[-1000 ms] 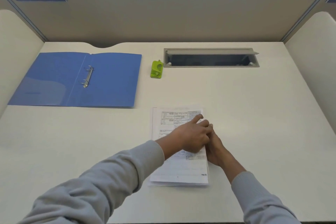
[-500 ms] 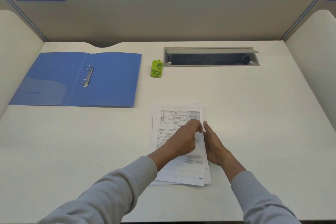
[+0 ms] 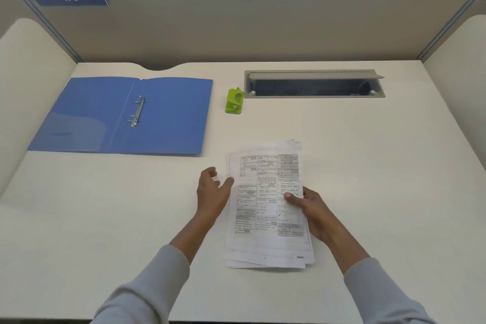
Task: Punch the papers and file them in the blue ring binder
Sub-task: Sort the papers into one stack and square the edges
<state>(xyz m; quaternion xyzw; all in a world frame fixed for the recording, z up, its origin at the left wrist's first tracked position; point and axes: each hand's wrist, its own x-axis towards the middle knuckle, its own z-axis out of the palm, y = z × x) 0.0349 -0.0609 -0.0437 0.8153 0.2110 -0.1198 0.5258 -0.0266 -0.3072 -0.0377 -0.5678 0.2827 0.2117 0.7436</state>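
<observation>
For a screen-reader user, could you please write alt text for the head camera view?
Two hands square a stack of printed papers on a desk: right hand gripping its edge, left hand open beside it. Behind lie an open blue ring binder and a green hole punch.

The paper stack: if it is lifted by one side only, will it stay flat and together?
Probably not. The paper stack is thin, loose sheets, already fanned at the corners, so it would likely droop and slide apart. The right hand grips only one edge.
</observation>
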